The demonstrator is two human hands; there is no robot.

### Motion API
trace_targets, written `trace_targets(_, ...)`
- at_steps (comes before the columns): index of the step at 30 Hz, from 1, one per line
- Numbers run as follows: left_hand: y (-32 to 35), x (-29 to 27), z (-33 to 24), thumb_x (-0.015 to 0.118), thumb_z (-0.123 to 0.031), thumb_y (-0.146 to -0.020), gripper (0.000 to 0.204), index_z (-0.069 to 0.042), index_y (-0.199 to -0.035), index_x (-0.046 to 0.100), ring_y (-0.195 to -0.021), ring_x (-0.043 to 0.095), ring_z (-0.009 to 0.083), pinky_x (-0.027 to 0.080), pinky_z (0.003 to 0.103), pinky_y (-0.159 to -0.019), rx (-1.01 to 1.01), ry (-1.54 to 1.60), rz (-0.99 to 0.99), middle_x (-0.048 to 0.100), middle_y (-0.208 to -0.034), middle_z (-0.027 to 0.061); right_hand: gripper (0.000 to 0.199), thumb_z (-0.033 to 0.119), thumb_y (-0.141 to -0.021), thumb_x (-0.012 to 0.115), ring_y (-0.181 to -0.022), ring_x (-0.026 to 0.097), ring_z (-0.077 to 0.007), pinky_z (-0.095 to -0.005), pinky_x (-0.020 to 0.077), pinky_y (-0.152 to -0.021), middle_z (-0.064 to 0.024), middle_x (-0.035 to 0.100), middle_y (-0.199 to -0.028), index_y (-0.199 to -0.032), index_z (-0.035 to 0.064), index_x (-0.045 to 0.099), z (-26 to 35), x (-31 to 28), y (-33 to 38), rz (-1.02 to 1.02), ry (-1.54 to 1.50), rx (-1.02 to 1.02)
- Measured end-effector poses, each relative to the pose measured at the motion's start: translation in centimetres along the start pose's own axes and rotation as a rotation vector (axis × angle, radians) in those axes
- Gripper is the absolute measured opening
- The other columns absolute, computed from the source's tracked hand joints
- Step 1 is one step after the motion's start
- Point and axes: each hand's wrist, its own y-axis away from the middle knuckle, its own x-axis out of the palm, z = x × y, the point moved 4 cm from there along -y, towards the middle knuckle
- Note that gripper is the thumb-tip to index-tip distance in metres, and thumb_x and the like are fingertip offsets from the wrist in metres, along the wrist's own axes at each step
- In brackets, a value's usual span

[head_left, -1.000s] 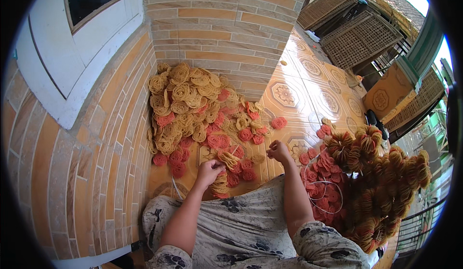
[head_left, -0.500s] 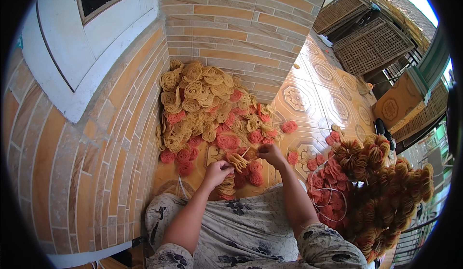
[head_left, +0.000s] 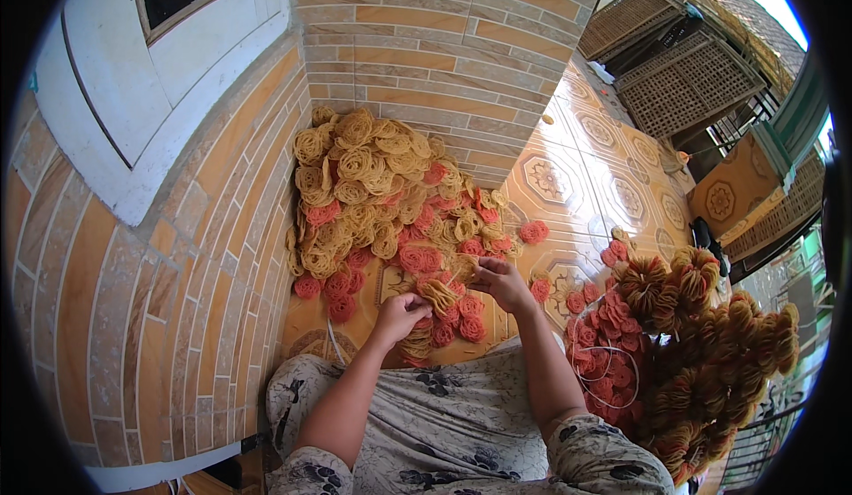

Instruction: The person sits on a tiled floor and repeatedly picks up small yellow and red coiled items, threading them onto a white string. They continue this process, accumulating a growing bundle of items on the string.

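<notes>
Tan discs point(head_left: 438, 297) now sit between hands point(head_left: 502, 285) drawn closer than a second ago.

Bunched tan stringy discs point(head_left: 437, 297) are held in the left hand point(head_left: 401, 317); one round tan lacy disc point(head_left: 463, 269) is pinched by the right hand point(head_left: 502, 285).

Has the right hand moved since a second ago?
Yes, it went left. The right hand was right of the bottom right corner of the brick wall; now it is about straight below it.
</notes>
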Motion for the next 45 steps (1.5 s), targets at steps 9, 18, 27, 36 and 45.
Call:
trace_targets(9, 0.3, 0.0, -0.4, 0.067, -0.014, -0.087, 0.018, 0.003, -0.093, 0.067, -0.077, 0.065, 0.0087, 0.049, 0.023, -0.069, -0.028, 0.035, 0.011, 0.07, -0.083, 0.0049, 0.028, 0.006, -0.092, 0.059, -0.101, 0.064, -0.0195, -0.0298, 0.0524, -0.085, -0.0118, 0.063, -0.103, -0.116, -0.0066, 0.053, -0.2, 0.2, -0.5, -0.005, 0.415, -0.234)
trace_targets(18, 0.0, 0.4, 0.4, 0.064, -0.01, -0.09, 0.013, 0.002, -0.096, 0.065, -0.081, 0.064, 0.0096, 0.05, 0.024, -0.075, -0.048, 0.232, 0.053, 0.068, -0.086, 0.0045, 0.02, -0.001, -0.091, 0.058, -0.101, 0.062, -0.0158, -0.0305, 0.0479, -0.094, -0.0078, 0.066, -0.104, -0.11, 0.0004, 0.063, -0.1, 1.7, 0.7, 0.48, 0.533, -0.388)
trace_targets(27, -0.5, 0.2, 1.7, 0.067, -0.012, -0.087, 0.015, 0.003, -0.091, 0.066, -0.073, 0.064, 0.0087, 0.049, 0.023, -0.066, -0.01, 0.113, -0.004, 0.07, -0.081, 0.005, 0.033, 0.024, -0.078, 0.072, -0.079, 0.064, -0.0332, -0.0396, 0.0513, -0.072, -0.0201, 0.066, -0.09, -0.097, -0.0019, 0.067, 0.7, -15.6, -1.8, -0.762, 1.353, 0.11)
trace_targets(36, -0.5, 0.2, 1.7, 0.067, -0.015, -0.087, 0.019, 0.003, -0.093, 0.067, -0.074, 0.066, 0.0088, 0.049, 0.023, -0.066, -0.013, 0.052, -0.004, 0.071, -0.08, 0.0062, 0.017, 0.015, -0.087, 0.069, -0.07, 0.063, -0.0112, -0.0247, 0.0507, -0.062, -0.0046, 0.065, -0.08, -0.091, 0.0002, 0.063, -1.0, -4.3, -3.4, -0.209, 0.425, -0.057)
trace_targets(45, -0.4, 0.2, 1.3, 0.065, -0.01, -0.089, 0.013, 0.002, -0.093, 0.065, -0.077, 0.063, 0.0087, 0.05, 0.023, -0.071, -0.028, 0.003, -0.001, 0.068, -0.085, 0.0039, 0.02, 0.017, -0.088, 0.068, -0.071, 0.062, -0.0105, -0.0251, 0.0508, -0.064, -0.0046, 0.065, -0.079, -0.091, -0.0018, 0.061, 1.0, 1.3, -1.3, -0.205, 0.579, -0.308)
